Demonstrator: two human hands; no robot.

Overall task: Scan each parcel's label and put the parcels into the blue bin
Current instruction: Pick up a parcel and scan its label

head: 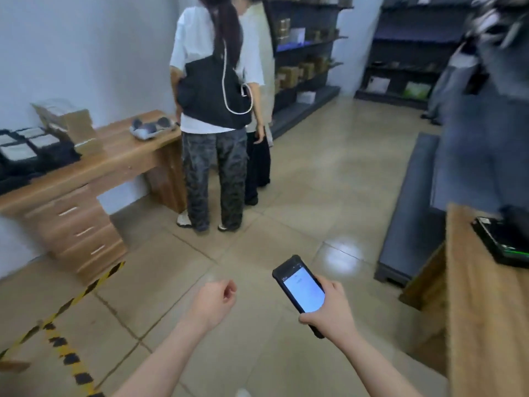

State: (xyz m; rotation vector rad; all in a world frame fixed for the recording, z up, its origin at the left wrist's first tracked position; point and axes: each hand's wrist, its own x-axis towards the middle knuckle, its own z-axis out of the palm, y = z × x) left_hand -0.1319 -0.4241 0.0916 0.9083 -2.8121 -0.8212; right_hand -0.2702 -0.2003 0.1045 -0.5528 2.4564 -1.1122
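My right hand (332, 309) grips a black handheld scanner (299, 285) with a lit white screen, held over the tiled floor. To its left, my left hand (213, 303) hangs with loosely curled fingers and holds nothing. Black parcels with white labels (21, 151) lie in a cluster on the wooden desk (120, 159) at the far left. Cardboard boxes (73, 127) stand behind them. No blue bin is in view.
Two persons (217, 110) stand with their backs to me beside the desk. A second wooden table (483, 310) at the right carries a black device (503, 242). A grey low platform (409, 213) and dark shelves (306, 53) stand beyond. Yellow-black tape (65, 305) marks the floor.
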